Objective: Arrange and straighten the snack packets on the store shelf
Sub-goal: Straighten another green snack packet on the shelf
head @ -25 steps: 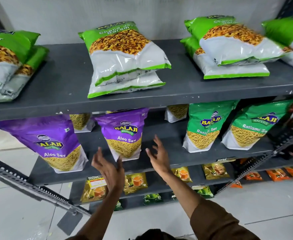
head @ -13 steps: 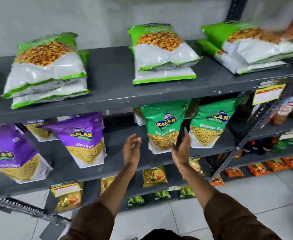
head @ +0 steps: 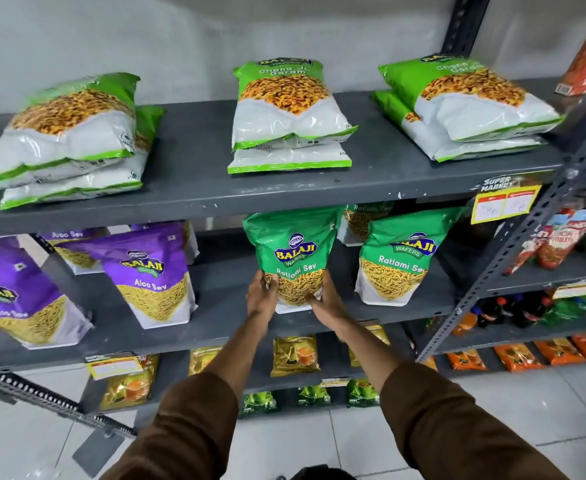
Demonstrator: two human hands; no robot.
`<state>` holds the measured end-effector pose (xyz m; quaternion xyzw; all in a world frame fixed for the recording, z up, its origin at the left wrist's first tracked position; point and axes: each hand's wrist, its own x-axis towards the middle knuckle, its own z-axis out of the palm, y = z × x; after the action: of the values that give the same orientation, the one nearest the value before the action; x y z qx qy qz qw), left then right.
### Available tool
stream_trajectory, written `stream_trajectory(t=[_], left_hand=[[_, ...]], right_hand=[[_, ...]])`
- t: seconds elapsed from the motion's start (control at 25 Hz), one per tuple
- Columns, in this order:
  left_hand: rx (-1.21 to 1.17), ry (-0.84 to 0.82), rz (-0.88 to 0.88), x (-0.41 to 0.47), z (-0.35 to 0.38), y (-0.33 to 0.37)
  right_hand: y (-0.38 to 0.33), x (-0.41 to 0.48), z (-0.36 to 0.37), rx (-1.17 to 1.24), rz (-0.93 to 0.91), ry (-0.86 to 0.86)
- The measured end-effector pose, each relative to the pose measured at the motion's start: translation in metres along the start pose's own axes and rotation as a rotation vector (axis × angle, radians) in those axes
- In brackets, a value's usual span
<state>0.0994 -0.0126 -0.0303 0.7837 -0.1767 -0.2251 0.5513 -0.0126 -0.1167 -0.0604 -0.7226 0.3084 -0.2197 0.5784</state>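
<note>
A green Ratlami Sev packet [head: 293, 247] stands upright on the middle grey shelf [head: 229, 306]. My left hand [head: 260, 294] grips its lower left side and my right hand [head: 324, 299] grips its lower right side. A second green Ratlami Sev packet [head: 397, 258] stands just to the right, apart from my hands. Purple Aloo Sev packets [head: 153, 275] stand to the left on the same shelf, one leaning [head: 17, 299] at the far left. White-and-green Chana packets lie in stacks of two on the top shelf [head: 291, 119].
A slanted perforated steel upright [head: 527, 237] crosses on the right, with a yellow price tag [head: 504, 204] beside it. Red packets and bottles fill the neighbouring rack at right. Small yellow and green packets [head: 295, 355] sit on lower shelves. White floor tiles lie below.
The view has shifted right along the shelf. Both hands moved from the purple Aloo Sev packet to the green Ratlami Sev packet and closed on its lower sides.
</note>
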Motion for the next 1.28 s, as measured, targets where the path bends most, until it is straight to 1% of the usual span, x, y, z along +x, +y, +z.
stream_trajectory(t=[0.08,0.2,0.24,0.28,0.32,0.4,0.44,0.48,0.56,0.64,0.72,0.76,0.8,0.88,0.96,1.04,1.12,1.2,1.28], left_hand=[[0.043,0.022,-0.002,0.003,-0.01,-0.003],[0.058,-0.002,-0.01,0.007,-0.02,-0.006],[0.045,0.013,0.007,0.007,-0.021,-0.008],[0.024,0.079,0.041,0.003,-0.02,-0.009],[0.005,0.18,0.098,-0.003,-0.016,-0.01],[0.053,0.388,0.273,-0.026,-0.005,-0.006],[0.079,0.401,0.358,-0.041,0.005,-0.001],[0.093,0.354,0.448,-0.053,0.017,0.002],[0.133,0.189,0.557,-0.067,0.043,0.006],[0.145,0.066,0.579,-0.066,0.073,0.009],[0.078,-0.03,0.487,-0.062,0.103,0.014],[0.049,-0.055,0.421,-0.062,0.117,0.019],[0.019,-0.067,0.355,-0.059,0.13,0.021],[-0.023,-0.077,0.222,-0.051,0.15,0.027],[-0.013,-0.095,0.128,-0.043,0.167,0.03],[0.003,-0.125,0.092,-0.038,0.183,0.033],[-0.044,-0.143,0.071,-0.04,0.193,0.035],[-0.056,-0.104,0.069,-0.045,0.201,0.038],[-0.051,-0.064,0.081,-0.049,0.203,0.041]], right_hand=[[-0.016,-0.005,0.006,-0.013,-0.022,-0.04],[-0.019,-0.004,0.01,-0.015,-0.061,-0.122],[-0.017,-0.006,0.009,-0.029,-0.043,-0.133],[-0.02,-0.011,0.004,-0.077,-0.031,-0.116],[-0.018,-0.015,-0.001,-0.14,-0.033,-0.058],[-0.019,-0.032,-0.02,-0.189,-0.107,0.139],[-0.021,-0.044,-0.033,-0.183,-0.162,0.26],[-0.018,-0.053,-0.046,-0.168,-0.23,0.384],[-0.013,-0.063,-0.073,-0.168,-0.32,0.591],[-0.002,-0.063,-0.103,-0.124,-0.261,0.742],[0.012,-0.059,-0.131,-0.075,-0.152,0.812],[0.021,-0.056,-0.145,-0.083,-0.07,0.801],[0.031,-0.051,-0.155,-0.084,0.008,0.745],[0.043,-0.042,-0.169,-0.056,0.122,0.585],[0.049,-0.034,-0.176,-0.026,0.147,0.469],[0.043,-0.032,-0.178,-0.066,0.12,0.388],[0.038,-0.029,-0.175,-0.111,0.097,0.417],[0.034,-0.027,-0.177,-0.109,0.098,0.433],[0.033,-0.024,-0.178,-0.094,0.094,0.414]])
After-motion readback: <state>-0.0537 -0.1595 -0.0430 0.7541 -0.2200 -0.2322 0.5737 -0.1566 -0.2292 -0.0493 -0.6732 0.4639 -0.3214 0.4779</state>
